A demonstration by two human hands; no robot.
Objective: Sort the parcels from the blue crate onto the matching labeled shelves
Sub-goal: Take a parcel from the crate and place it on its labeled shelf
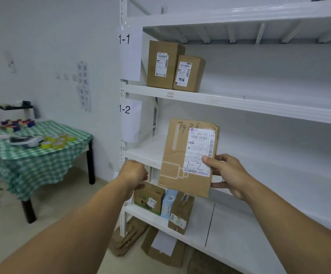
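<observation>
Parcel (188,155), flat and brown with "1-2" handwritten on its label, is held upright in front of the shelf (141,153) tagged 1-2. It is pinched at its lower right edge by the right hand (227,175), the thumb pressed on the label and the fingers behind. The left hand (135,175) is seen to its left, not touching it, fingers curled in on nothing. Two boxes (163,64) are stood on the shelf above

Paper notices (84,86) are hanging on white wall (42,26); black-legged table (91,161) is standing on pale floor (61,192), wearing green checked cloth (32,161).
</observation>
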